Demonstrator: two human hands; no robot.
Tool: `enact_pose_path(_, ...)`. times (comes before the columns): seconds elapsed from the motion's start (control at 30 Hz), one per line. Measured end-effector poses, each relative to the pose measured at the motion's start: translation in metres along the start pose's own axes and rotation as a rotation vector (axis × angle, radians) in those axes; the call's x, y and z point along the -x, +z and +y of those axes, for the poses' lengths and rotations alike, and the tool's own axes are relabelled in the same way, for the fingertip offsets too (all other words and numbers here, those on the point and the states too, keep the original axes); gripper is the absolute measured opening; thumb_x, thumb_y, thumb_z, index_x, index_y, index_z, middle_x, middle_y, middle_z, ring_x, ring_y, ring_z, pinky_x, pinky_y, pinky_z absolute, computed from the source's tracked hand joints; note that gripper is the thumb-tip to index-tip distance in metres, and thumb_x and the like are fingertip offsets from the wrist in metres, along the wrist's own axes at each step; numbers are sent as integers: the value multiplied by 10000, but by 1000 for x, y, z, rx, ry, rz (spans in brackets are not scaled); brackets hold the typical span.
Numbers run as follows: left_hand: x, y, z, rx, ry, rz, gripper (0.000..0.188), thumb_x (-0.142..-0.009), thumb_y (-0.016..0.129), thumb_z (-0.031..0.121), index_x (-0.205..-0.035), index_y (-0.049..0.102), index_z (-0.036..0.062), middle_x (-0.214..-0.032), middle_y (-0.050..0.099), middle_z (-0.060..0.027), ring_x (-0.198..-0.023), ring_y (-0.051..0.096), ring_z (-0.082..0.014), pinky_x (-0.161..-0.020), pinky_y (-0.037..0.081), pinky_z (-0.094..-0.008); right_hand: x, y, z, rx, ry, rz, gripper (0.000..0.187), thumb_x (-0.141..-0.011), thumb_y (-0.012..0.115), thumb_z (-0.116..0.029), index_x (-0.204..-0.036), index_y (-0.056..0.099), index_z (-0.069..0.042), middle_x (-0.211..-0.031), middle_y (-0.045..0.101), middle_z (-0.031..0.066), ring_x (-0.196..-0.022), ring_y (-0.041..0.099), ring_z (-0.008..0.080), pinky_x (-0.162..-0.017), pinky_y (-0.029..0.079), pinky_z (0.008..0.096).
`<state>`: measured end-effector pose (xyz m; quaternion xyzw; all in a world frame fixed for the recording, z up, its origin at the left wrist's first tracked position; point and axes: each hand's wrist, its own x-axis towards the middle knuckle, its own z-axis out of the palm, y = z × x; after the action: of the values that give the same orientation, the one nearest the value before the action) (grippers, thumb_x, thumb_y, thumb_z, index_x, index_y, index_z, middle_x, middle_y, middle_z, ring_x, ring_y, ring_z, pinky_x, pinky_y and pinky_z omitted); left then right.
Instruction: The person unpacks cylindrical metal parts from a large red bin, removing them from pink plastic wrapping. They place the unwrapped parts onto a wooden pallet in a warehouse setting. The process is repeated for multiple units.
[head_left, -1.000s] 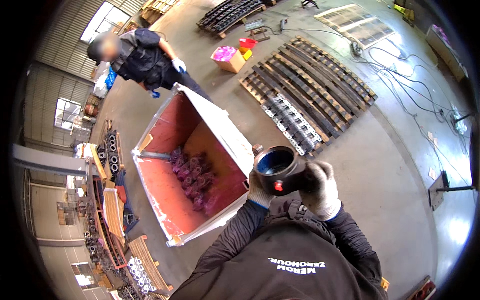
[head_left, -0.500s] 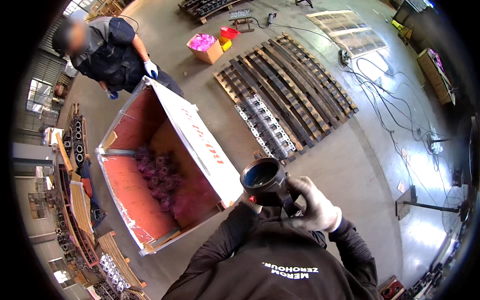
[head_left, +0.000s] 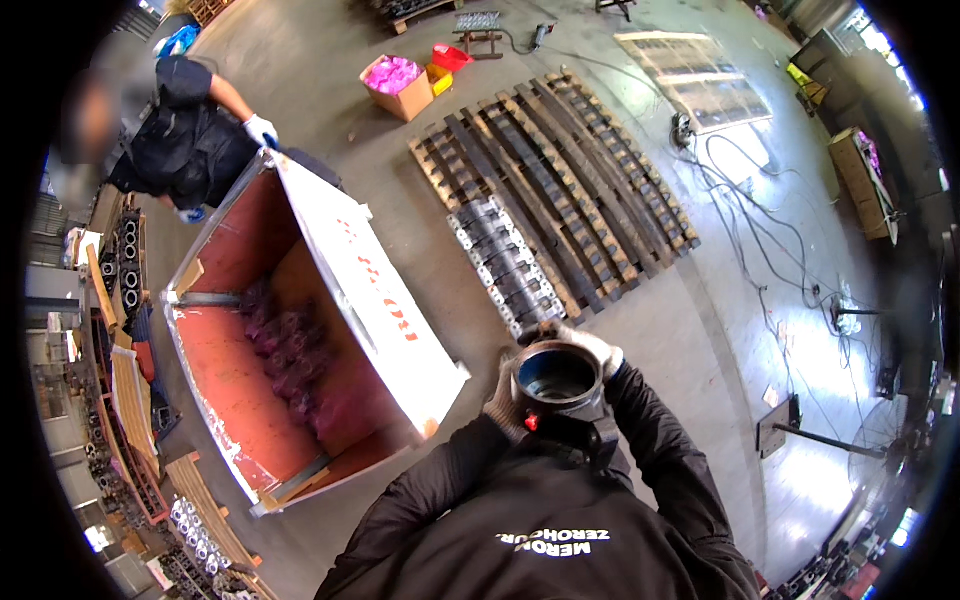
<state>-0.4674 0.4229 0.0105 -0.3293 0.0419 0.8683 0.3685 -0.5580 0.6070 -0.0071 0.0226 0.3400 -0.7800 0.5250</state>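
Note:
Close to my chest I hold a dark metal casting (head_left: 598,437) with a wide round bore, bluish inside, and a small red plug on its near left. My left hand (head_left: 506,402), gloved, is closed around its left side. On the far right side of the rim, my gloved right hand (head_left: 592,349) grips the same casting; the casting hides part of its fingers. Just beyond my hands, similar grey metal castings (head_left: 508,262) lie in rows on the near left part of a slatted wooden pallet (head_left: 590,200).
To my left stands a deep white-sided crate (head_left: 365,290), red inside, holding pink-wrapped parts (head_left: 290,350). A co-worker (head_left: 190,135) grips its far corner. Farther off are a cardboard box (head_left: 402,100) and a red bin (head_left: 452,57). Cables (head_left: 735,190) and a metal stand (head_left: 775,425) are at right.
My right hand has moved from the casting's right side to its far rim. The casting has turned and shifted slightly right and nearer. The co-worker leans farther left beside the crate.

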Motion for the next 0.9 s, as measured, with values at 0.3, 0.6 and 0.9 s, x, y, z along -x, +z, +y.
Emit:
enact_pose_path(0.3, -65, 68, -11, 54, -5, -168, 548, -994, 463, 512, -1330, 568, 91, -1320, 618, -91, -1223, 570, -278, -1069, 452, -448, -5, -147, 22, -350, 47, -132, 481, -1083, 381, -352, -1440, 456, -39, -1405, 553, 116, -1258, 556, 211, -1086, 441, 359)
enact_pose_path(0.6, -95, 128, -37, -364, 79, 283, 526, -1032, 450, 486, -1377, 485, 90, -1348, 550, -134, -1225, 552, -258, -1021, 487, -448, 66, -195, -64, -190, -53, 353, 463, -1031, 475, -391, -1302, 558, -24, -1268, 632, 154, -1115, 637, 267, -998, 507, 384)
enact_pose_path(0.9, -254, 54, -100, 19, 333, 862, 261, -1018, 529, 343, -1121, 539, 104, -943, 615, -50, -734, 606, -153, -805, 574, -406, 100, -311, -28, 103, 90, 948, 317, -940, 657, -283, -1099, 608, -14, -926, 629, 28, -827, 559, 103, -743, 465, 254)
